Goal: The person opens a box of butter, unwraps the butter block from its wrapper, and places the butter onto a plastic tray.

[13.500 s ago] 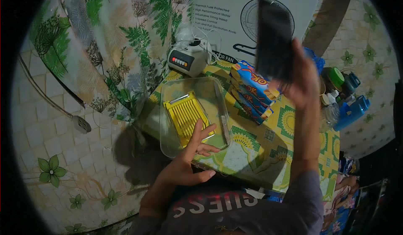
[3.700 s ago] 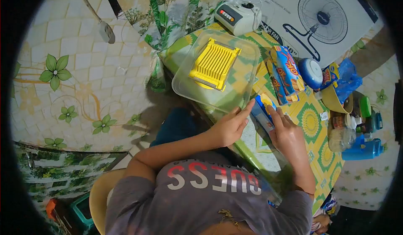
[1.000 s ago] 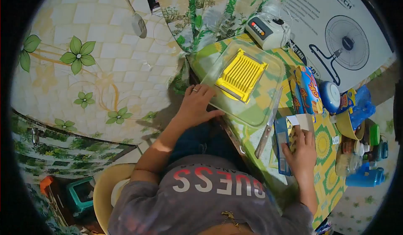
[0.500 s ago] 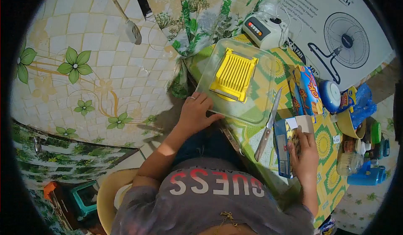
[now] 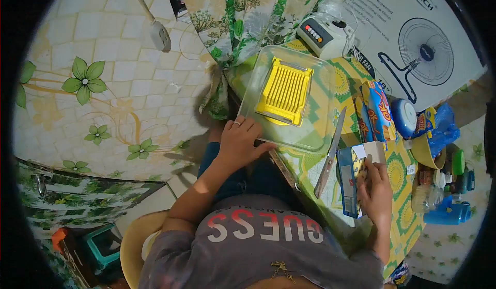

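Yellow and full of slots, the slicer (image 5: 284, 94) sits in the clear tub (image 5: 323, 129) on the table (image 5: 400, 188), and my left hand (image 5: 237, 144) rests at the tub's near corner, fingers side by side and thumb held apart. My right hand (image 5: 376, 190) is on the open blue box (image 5: 347, 183) with its fingers bent, but I cannot tell if they pinch anything. The knife (image 5: 329, 161) lies between tub and box, handle toward me.

A clear tub (image 5: 321, 129) holds a yellow slicer (image 5: 284, 94). The left hand (image 5: 241, 142) is at the tub's near left corner; right of the tub lie a knife (image 5: 326, 169) (brown-handled) and, farther over, a box (image 5: 348, 180) under the right hand (image 5: 376, 190).
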`<action>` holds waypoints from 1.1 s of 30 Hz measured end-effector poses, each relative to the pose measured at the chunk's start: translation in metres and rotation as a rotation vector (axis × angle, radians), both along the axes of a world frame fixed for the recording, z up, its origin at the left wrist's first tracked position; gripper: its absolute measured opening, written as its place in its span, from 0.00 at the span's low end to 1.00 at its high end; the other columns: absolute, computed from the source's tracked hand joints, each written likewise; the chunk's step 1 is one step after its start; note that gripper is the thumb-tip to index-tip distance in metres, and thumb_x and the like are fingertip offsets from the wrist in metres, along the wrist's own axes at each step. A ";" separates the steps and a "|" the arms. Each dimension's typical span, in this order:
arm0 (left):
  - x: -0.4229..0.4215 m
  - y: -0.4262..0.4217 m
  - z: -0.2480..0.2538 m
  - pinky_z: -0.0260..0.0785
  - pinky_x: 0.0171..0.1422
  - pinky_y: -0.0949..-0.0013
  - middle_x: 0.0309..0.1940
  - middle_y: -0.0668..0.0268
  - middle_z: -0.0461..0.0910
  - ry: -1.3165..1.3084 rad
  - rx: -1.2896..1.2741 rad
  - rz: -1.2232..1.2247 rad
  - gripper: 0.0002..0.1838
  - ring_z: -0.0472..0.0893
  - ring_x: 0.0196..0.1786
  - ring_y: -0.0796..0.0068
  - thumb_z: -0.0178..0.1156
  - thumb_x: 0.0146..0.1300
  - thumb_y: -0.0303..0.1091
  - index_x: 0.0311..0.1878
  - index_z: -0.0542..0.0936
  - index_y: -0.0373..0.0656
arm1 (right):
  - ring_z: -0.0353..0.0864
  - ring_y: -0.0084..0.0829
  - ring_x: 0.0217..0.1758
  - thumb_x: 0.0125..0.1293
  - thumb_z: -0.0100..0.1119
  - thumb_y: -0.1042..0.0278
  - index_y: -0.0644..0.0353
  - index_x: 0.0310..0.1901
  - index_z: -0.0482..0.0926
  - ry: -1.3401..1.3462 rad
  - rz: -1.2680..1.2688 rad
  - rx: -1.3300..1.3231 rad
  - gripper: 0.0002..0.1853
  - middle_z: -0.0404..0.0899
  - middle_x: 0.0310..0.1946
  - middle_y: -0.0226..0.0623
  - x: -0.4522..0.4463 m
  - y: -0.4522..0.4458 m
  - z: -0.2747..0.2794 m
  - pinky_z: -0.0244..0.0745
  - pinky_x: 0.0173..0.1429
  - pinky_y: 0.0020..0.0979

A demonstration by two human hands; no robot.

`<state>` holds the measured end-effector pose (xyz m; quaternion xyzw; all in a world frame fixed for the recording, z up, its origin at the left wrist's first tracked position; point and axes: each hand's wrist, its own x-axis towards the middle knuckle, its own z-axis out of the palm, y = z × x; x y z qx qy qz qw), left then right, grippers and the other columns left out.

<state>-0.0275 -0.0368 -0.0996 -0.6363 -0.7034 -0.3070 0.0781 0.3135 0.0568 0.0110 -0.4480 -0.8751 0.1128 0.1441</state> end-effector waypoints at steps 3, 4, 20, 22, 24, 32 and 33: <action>0.003 -0.003 0.005 0.63 0.49 0.56 0.35 0.65 0.75 0.053 0.034 0.055 0.25 0.74 0.45 0.61 0.69 0.49 0.60 0.32 0.77 0.48 | 0.78 0.49 0.50 0.57 0.64 0.67 0.64 0.60 0.74 -0.021 0.007 -0.071 0.28 0.74 0.49 0.46 -0.001 0.005 0.005 0.76 0.51 0.42; 0.007 -0.004 0.009 0.63 0.51 0.55 0.36 0.64 0.76 0.076 0.051 0.077 0.25 0.75 0.46 0.60 0.70 0.48 0.60 0.34 0.78 0.48 | 0.79 0.48 0.50 0.55 0.65 0.66 0.64 0.60 0.74 -0.040 -0.018 -0.111 0.29 0.74 0.49 0.46 -0.004 0.007 0.008 0.76 0.51 0.42; 0.143 0.076 0.049 0.60 0.63 0.51 0.48 0.63 0.78 0.030 0.209 -0.566 0.23 0.76 0.53 0.63 0.58 0.65 0.45 0.61 0.75 0.48 | 0.78 0.49 0.51 0.50 0.73 0.61 0.63 0.58 0.74 -0.179 -0.007 0.030 0.34 0.74 0.49 0.47 -0.008 0.011 -0.005 0.76 0.54 0.42; 0.154 0.090 0.049 0.62 0.60 0.54 0.44 0.63 0.78 0.011 0.223 -0.527 0.19 0.78 0.49 0.64 0.58 0.65 0.43 0.56 0.77 0.46 | 0.78 0.48 0.50 0.49 0.74 0.60 0.63 0.58 0.74 -0.204 -0.031 0.026 0.34 0.74 0.48 0.46 -0.009 0.012 -0.006 0.76 0.53 0.43; 0.160 0.104 0.044 0.65 0.57 0.56 0.41 0.63 0.79 0.016 0.171 -0.548 0.15 0.79 0.44 0.62 0.59 0.63 0.41 0.49 0.78 0.44 | 0.79 0.48 0.50 0.48 0.74 0.60 0.63 0.56 0.75 -0.214 -0.083 0.013 0.33 0.74 0.48 0.46 -0.013 0.011 -0.005 0.76 0.52 0.44; 0.145 0.127 0.037 0.74 0.44 0.51 0.28 0.53 0.81 -0.050 -0.041 -0.598 0.13 0.83 0.35 0.50 0.60 0.62 0.41 0.37 0.78 0.39 | 0.79 0.48 0.49 0.45 0.75 0.59 0.64 0.52 0.77 -0.339 -0.085 -0.017 0.32 0.75 0.45 0.45 -0.019 0.020 -0.002 0.77 0.50 0.44; 0.144 0.118 0.047 0.74 0.43 0.51 0.27 0.52 0.81 -0.093 -0.003 -0.588 0.14 0.83 0.35 0.49 0.60 0.63 0.42 0.37 0.78 0.39 | 0.79 0.48 0.50 0.45 0.74 0.59 0.64 0.52 0.77 -0.339 -0.080 -0.016 0.31 0.75 0.45 0.46 -0.020 0.022 -0.003 0.77 0.50 0.44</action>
